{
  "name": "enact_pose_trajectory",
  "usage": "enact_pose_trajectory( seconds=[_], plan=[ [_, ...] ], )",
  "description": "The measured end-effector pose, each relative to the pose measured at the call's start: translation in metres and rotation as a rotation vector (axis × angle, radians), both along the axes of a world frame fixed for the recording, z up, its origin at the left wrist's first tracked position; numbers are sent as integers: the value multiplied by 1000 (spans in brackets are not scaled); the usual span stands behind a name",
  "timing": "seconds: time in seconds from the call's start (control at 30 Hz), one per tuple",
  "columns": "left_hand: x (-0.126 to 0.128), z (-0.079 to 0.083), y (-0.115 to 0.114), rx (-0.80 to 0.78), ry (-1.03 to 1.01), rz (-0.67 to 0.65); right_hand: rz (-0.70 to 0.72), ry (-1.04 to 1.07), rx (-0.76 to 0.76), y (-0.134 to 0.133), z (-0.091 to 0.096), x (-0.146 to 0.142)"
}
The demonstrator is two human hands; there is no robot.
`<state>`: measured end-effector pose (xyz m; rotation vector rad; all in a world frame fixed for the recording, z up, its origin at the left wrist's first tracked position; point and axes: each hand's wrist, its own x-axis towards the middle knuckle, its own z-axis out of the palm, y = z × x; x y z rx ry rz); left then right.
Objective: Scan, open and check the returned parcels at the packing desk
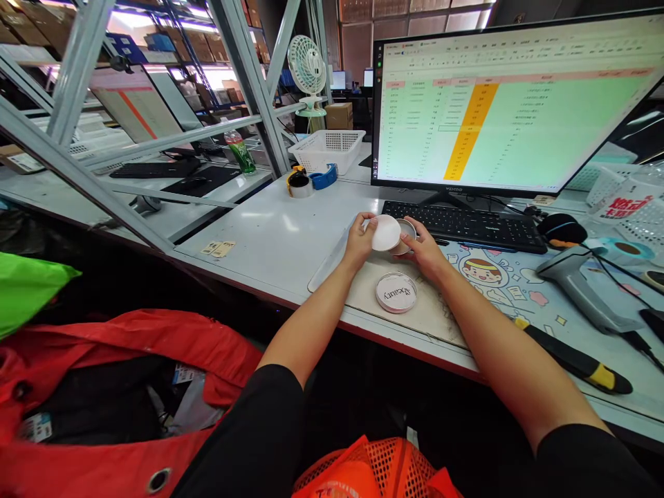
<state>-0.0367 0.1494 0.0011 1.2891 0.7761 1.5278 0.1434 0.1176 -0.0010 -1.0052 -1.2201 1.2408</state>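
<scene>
A white disc (386,234) is held at its left edge by the left hand (360,242), with the thumb laid over the rim and the fingers curled closed behind. A shallow round piece (407,228) with a shiny rim is pinched at its right side between the thumb and fingers of the right hand (422,247). Both pieces are held up over the mat (357,294) on the bench (243,232), just in front of the keyboard (467,225), the disc partly covering the round piece; whether they touch cannot be told. A round case (396,292) with dark lettering is set flat on the mat nearby. The disc is judged light, thin and fairly stiff, perhaps slippery and easily bent or marked, so it is best gripped by opposite edges, with the flat faces left unpressed.
</scene>
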Motion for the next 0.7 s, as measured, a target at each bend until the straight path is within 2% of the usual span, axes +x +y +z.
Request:
enact_pose_trajectory(
  seconds=[0.2, 0.4, 0.7],
  plan=[
    [-1, 4, -2, 75, 67, 121, -39, -77, -22, 2, -2, -2],
    [1, 7, -8, 85, 131, 5, -59, -97, -26, 1, -1, -2],
    [4, 5, -17, 219, 218, 7, -87, -77, -39, 1, -1, -3]
  ],
)
